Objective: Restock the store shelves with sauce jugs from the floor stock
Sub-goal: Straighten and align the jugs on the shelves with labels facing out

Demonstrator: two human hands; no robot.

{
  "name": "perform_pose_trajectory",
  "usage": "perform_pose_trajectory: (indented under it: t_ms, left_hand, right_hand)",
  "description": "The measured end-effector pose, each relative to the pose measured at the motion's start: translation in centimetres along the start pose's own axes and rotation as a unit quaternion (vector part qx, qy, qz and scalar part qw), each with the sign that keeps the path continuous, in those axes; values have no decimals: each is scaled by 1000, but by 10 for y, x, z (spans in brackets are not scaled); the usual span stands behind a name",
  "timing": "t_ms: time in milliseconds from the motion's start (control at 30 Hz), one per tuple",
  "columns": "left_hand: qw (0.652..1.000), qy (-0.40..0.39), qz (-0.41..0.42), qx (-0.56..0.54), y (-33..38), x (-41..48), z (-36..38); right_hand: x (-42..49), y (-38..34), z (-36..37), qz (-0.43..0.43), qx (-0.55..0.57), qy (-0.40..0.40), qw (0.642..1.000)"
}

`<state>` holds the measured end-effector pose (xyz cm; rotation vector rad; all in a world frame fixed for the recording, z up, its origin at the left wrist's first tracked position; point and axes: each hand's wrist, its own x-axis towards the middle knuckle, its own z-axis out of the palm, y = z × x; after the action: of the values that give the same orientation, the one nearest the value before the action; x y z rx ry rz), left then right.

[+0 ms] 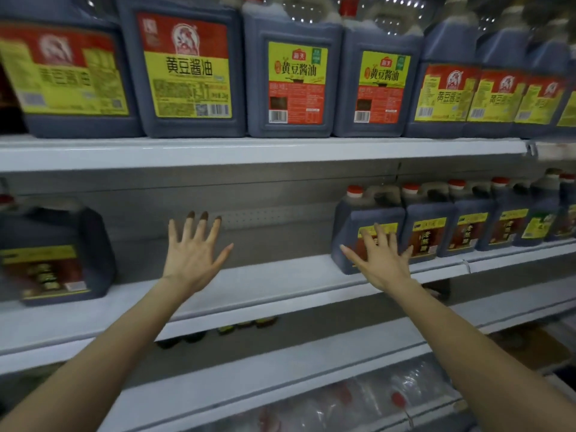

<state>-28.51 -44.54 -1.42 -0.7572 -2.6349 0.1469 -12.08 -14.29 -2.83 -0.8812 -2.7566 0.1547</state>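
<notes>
Both my arms reach out toward the middle shelf [265, 285]. My left hand [194, 247] is spread open in front of a bare gap on that shelf and holds nothing. My right hand [378, 260] is open too, fingers straight, in front of a dark sauce jug with a red cap [352, 226] at the gap's right end; whether it touches the jug I cannot tell. A lone dark jug [56, 254] stands at the gap's left end. The top shelf [249, 151] carries a row of large dark jugs [187, 67] with yellow and red labels.
More red-capped jugs [467, 222] line the middle shelf to the right. Below it, small dark lids [246, 325] show under the shelf edge, and wrapped packs [358, 397] lie on the lowest level. The frame is blurred at its edges.
</notes>
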Motion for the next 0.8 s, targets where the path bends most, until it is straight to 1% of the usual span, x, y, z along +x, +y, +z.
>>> perform_pose_trajectory:
  t_ms: [133,200,267,433,600,700,800]
  left_hand:
    - [997,4,-67,-35,-28,-42,-3]
    - [995,5,-87,-46,-35,-64,-2]
    - [994,11,-96,-50,-41,-81,-1]
    - [993,29,-100,-46,-66,-103,-4]
    - [991,53,-110,-46,-112,-96,2]
    - [994,58,-92,-16,-154,-89,8]
    - [994,84,-72,-13,-206,-85,15]
  right_hand:
    - [-18,-36,6,-61,-24,-23,998]
    - [-30,-49,9,-97,-36,-25,994]
    - [-38,-60,11,-112,-40,-27,993]
    - [-50,-84,9,-119,-57,-36,991]
    - [-47,-124,6,-97,-30,-38,994]
    - [-45,-170,16,-82,-20,-35,996]
    - [-46,-226,26,-78,-4,-32,996]
